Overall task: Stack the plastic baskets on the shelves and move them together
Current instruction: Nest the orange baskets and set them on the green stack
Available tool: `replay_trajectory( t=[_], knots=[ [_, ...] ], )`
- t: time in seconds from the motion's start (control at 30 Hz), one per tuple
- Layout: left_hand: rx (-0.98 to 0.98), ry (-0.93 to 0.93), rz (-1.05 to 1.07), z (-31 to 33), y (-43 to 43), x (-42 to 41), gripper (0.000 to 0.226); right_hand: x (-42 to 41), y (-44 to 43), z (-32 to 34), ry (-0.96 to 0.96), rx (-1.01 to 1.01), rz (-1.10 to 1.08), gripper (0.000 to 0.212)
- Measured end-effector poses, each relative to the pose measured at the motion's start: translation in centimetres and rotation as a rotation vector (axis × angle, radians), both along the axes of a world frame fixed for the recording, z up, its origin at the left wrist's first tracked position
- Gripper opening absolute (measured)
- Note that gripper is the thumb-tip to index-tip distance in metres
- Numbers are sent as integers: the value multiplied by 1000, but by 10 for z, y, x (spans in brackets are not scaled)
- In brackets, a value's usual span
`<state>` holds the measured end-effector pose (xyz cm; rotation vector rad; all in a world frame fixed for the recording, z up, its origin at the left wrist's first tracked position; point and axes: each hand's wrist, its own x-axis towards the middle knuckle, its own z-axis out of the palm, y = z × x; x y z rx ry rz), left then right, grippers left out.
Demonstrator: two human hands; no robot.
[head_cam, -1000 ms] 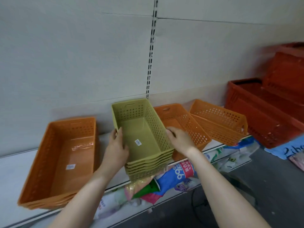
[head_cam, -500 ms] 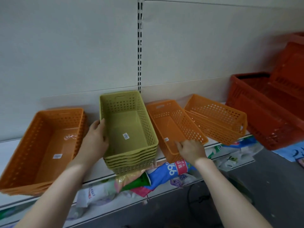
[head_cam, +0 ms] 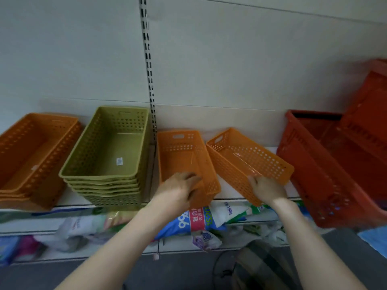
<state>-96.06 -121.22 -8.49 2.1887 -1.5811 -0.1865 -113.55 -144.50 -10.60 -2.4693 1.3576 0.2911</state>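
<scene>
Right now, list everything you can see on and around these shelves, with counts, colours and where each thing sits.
green basket stack: one stack, about six nested, olive green, shelf left of the slotted upright.
large orange basket stack: one stack, orange, far left of shelf.
small orange baskets: two, orange; one flat, one tilted, mid shelf.
red crates: at least two, red, right.
packaged goods: several, mixed colours, lower shelf.
left hand: grips flat basket's near end.
right hand: grips tilted basket's near end.

— How's the light?
— Dim, flat and greyish; soft shadows sit under the baskets on the shelf.
— Sharp?
— No. The red crates and lower packets smear with blur, and the wide lens bends the edges.
</scene>
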Motion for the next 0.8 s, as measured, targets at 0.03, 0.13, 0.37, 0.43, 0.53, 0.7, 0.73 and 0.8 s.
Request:
replay_trajectory(
  t=[0.03, 0.13, 0.37, 0.43, 0.53, 0.7, 0.73, 0.8],
  knots=[
    [131, -23, -14, -11, -8, -10, 46, 3, 6, -1, -33, 25, 41, 58],
    [386, -134, 34, -28, -23, -29, 48, 11, 11, 2, -259, 198, 73, 47],
    [380, -185, 100, -29, -29, -49, 53, -8, -64, -9, -143, -135, -158, 41],
    [358, -175, 93, -32, -30, -53, 50, -12, -75, -13, -117, -2, -201, 29],
    [309, -179, 79, -36, -37, -55, 47, -18, -82, 7, -166, -132, -209, 27],
    [228, -163, -29, -45, -65, -62, 50, -30, -85, 74, -343, -307, -208, 23],
    [182, -118, -53, -45, -70, -62, 49, -32, -83, 84, -393, -323, -189, 21],
    [-3, 19, -66, -39, -71, -60, 41, -31, -76, 95, -527, -292, -169, 17]
  ],
)
